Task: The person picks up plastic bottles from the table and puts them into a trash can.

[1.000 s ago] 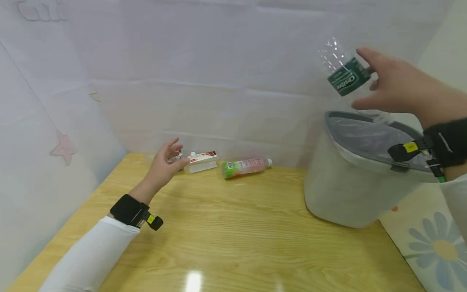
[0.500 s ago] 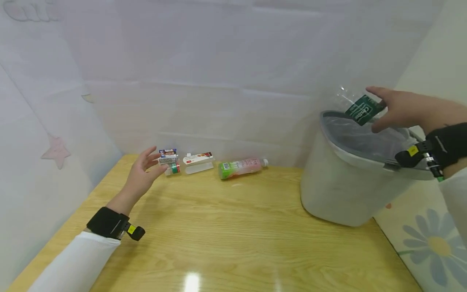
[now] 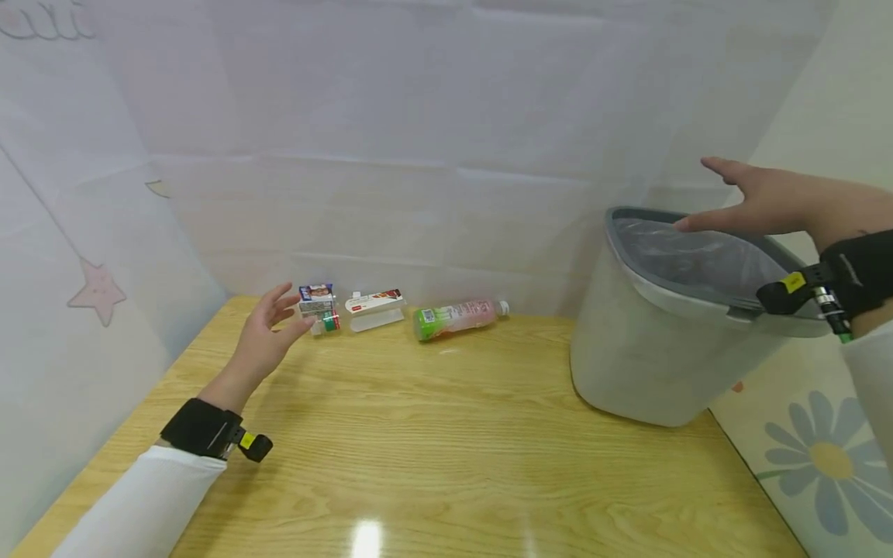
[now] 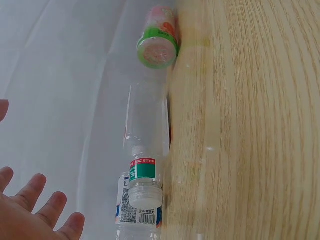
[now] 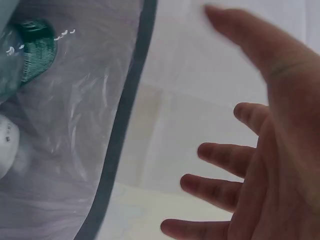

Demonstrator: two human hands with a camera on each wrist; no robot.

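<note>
You are working in a staged recording booth, not a lived-in room. White fabric sheeting point(image 3: 432, 139) closes off the back and left of the frame, with a pale star cut-out point(image 3: 98, 291) at middle left. A bare wooden table point(image 3: 446, 449) fills the lower frame. A lined grey bin point(image 3: 649, 341) stands at right, above a daisy-print mat point(image 3: 823, 457) in the lower right corner.

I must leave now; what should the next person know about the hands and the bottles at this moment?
Right hand: open, empty, above the bin.
Left hand: open, near the small bottle at the back wall, not gripping it.
Done: a green-label bottle lies inside the bin.
Left on the table: the small bottle, a clear bottle lying beside it, and the pink-green bottle.
</note>
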